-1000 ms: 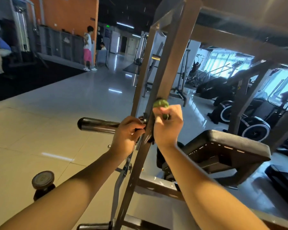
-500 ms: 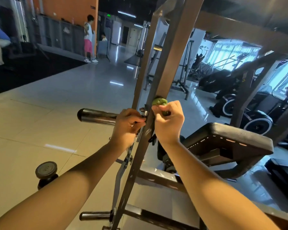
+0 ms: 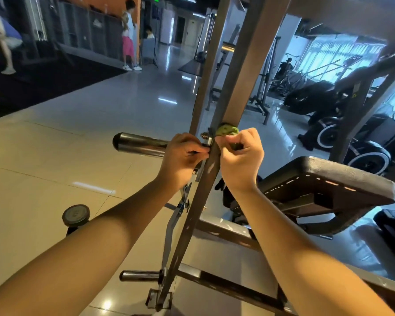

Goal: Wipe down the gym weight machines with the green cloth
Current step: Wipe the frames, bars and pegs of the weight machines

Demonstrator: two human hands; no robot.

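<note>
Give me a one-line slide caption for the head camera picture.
Right hand holds a balled green cloth against the machine's slanted steel post while left hand grips the chrome peg.

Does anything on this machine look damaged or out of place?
Nothing stands out. The right hand holds the green cloth against the slanted frame bar, the left hand grips the chrome peg; no damage or spill shows.

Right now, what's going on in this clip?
A person is cleaning in a gym. The right hand grips a bunched green cloth and presses it against a weight machine's slanted frame bar. The left hand grips the chrome peg where it meets that bar. A padded bench sits to the right.
</note>
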